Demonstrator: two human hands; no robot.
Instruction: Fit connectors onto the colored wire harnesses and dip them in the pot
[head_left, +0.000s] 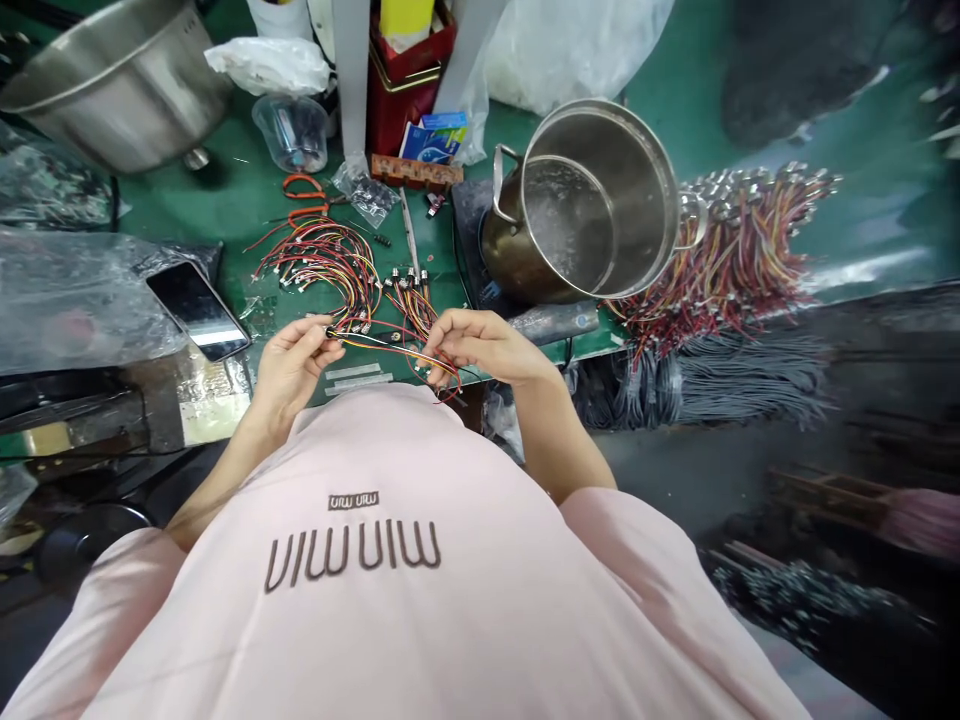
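Note:
Between my two hands stretches a wire harness (382, 345) of thin red, yellow, white and black wires. My left hand (296, 358) pinches its black end between thumb and fingers. My right hand (480, 348) is closed on the wires toward the other end, where a loop of red wire hangs below the fingers. Just beyond my hands lies a curved pile of similar wire harnesses (337, 260) with small white connectors. A smaller bunch of harnesses (412, 300) with metal-tipped ends rests nearer my right hand.
A steel pot (592, 210) stands on a dark hot plate (472, 225) at right. Beyond it lies a large heap of harnesses (735, 250). Orange-handled scissors (304, 195), a phone (199, 310), a plastic cup (292, 135) and a big metal bowl (127, 90) are at left.

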